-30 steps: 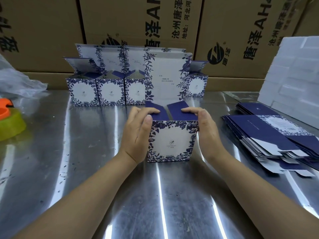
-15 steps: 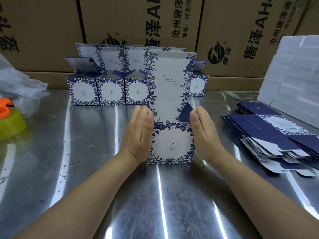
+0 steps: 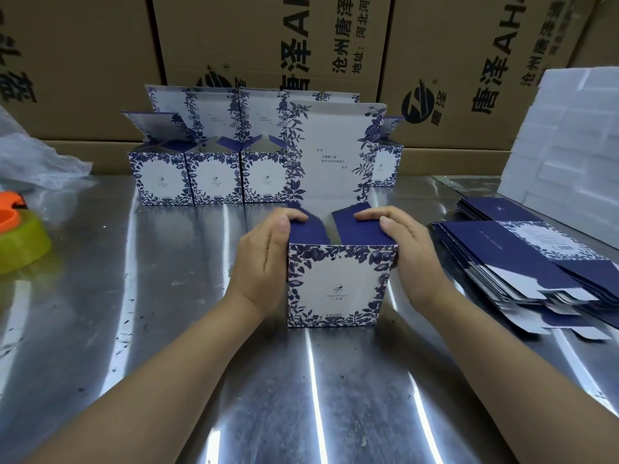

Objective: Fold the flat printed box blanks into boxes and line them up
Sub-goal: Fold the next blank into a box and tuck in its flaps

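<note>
Since half a second ago your fingers have left the sides of the box (image 3: 338,286) and curled over its top, pressing down two navy flaps that then stood up. Your left hand (image 3: 264,262) grips the left wall and holds the left flap (image 3: 306,231) down. Your right hand (image 3: 412,259) does the same with the right flap (image 3: 361,229), and both thumbs sit at the near top corners. The box stands upright on the desk (image 3: 167,329), near you and at the centre, with its lid panel (image 3: 335,155) upright at the far side. The row of folded boxes (image 3: 214,179) waits farther back, and the stack of flat blanks (image 3: 522,256) lies to the right. Watch the flaps: they look springy, and letting go before the lid comes over would likely let them pop up and block its tuck. Squeezing unevenly could buckle a wall or skid the box on the slick steel.
</note>
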